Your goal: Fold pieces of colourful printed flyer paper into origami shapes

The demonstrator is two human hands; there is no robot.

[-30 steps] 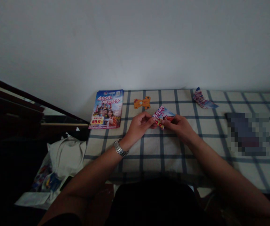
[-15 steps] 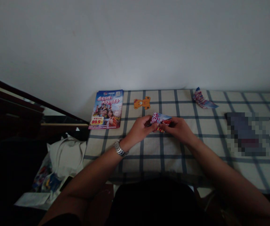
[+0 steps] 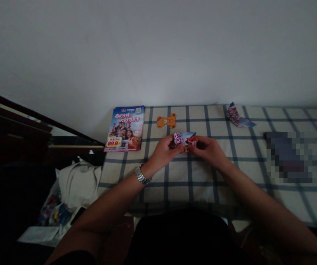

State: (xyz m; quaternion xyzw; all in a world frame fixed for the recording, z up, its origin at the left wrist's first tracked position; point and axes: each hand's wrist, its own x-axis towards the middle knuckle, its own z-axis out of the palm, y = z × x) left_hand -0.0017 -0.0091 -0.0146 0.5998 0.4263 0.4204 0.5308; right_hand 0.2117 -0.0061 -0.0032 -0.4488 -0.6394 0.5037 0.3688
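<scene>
Between my hands is a small folded flyer (image 3: 185, 138), printed in blue, red and white, held just above the checked cloth. My left hand (image 3: 166, 149) pinches its left side, thumb in front. On the right side, my right hand (image 3: 206, 149) grips it the same way, with the thumb over the lower part. The fingers behind the paper are hidden. A stack of matching flat flyers (image 3: 125, 129) lies to the left of my hands. Further back on the right rests another creased, folded flyer (image 3: 239, 119).
A checked cloth (image 3: 152, 191) covers the surface against the wall. An orange bear picture (image 3: 166, 120) lies behind my hands. At right is a dark, pixelated object (image 3: 289, 158). A white bag (image 3: 78, 180) and plastic-wrapped items stand low on the left, beside dark wooden boards.
The folded flyer has turned from a tilt to nearly level and shifted slightly left. Both hands keep their hold on it. Everything else stays in place.
</scene>
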